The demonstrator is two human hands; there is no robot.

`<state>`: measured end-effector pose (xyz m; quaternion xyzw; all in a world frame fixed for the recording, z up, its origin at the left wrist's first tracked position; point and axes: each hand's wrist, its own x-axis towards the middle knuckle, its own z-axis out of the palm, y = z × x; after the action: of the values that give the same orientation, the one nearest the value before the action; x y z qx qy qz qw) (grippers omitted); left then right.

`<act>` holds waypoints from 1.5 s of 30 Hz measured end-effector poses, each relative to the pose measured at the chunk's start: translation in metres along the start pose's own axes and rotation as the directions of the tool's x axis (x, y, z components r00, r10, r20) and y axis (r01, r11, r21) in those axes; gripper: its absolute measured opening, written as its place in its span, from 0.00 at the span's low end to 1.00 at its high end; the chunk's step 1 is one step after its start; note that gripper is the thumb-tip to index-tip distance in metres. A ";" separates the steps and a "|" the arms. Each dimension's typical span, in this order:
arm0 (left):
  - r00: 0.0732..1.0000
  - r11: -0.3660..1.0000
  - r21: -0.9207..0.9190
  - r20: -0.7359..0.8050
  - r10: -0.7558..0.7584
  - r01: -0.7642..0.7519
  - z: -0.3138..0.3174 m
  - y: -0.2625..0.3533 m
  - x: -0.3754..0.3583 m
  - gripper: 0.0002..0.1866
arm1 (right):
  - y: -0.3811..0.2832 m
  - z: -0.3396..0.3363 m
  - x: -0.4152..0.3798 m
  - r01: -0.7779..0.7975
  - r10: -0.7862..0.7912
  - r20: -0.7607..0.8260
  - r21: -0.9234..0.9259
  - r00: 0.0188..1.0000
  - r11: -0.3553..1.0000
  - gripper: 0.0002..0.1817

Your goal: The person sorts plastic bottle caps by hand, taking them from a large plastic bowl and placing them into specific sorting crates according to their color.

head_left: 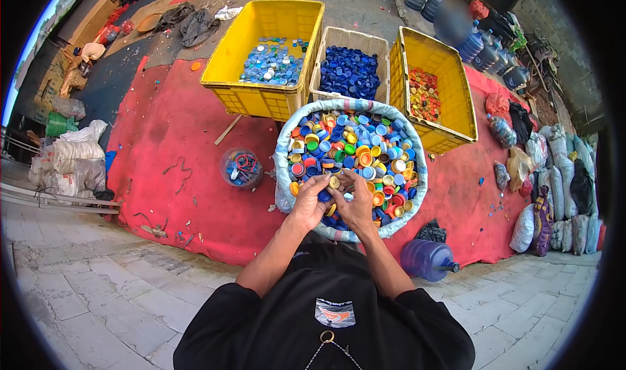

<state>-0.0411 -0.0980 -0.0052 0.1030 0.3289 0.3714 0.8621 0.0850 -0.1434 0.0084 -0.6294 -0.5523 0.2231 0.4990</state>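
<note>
A wide sack (282,168) with a rolled-down pale blue rim stands right in front of me, full of mixed bottle caps (365,138) in blue, yellow, orange, red, green and white. Over its near side my two hands come together. My left hand (309,203) is closed, with a tan bottle cap (334,182) at its fingertips and a dark blue cap (324,195) against its fingers. From the other side my right hand (358,203) meets that tan cap, its thumb and fingers curled in around it.
Beyond the sack stand a yellow crate (261,96) of light blue caps, a whitish crate (319,63) of dark blue caps and another yellow crate (450,132) of orange and yellow caps. A clear tub (241,177) sits left; a large water jug (424,260) lies right.
</note>
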 end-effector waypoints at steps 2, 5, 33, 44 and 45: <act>1.000 1.000 0.000 0.015 0.012 -0.012 -0.002 -0.002 -0.002 0.09 | -0.001 -0.002 -0.002 0.048 -0.048 0.001 -0.034 0.999 0.998 0.29; 0.999 0.999 -0.036 0.038 0.000 0.001 0.001 -0.004 -0.005 0.11 | 0.000 -0.002 -0.002 0.102 -0.104 -0.013 -0.078 0.995 0.992 0.29; 0.890 0.345 0.934 -0.075 0.449 -0.095 -0.001 0.026 0.002 0.32 | 0.016 -0.012 -0.024 0.017 -0.016 0.017 -0.103 1.000 0.995 0.23; 0.946 0.740 0.631 -0.026 0.324 -0.236 -0.017 0.040 -0.001 0.19 | 0.024 -0.006 -0.021 0.039 -0.032 0.037 -0.230 0.999 0.972 0.24; 0.992 0.950 0.307 -0.096 0.083 -0.050 -0.019 0.042 -0.004 0.19 | 0.027 -0.007 -0.019 0.037 -0.028 0.037 -0.259 0.999 0.965 0.25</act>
<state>-0.0791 -0.0727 -0.0002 0.2254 0.4244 0.3500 0.8041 0.0977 -0.1605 -0.0175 -0.6764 -0.5953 0.1511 0.4066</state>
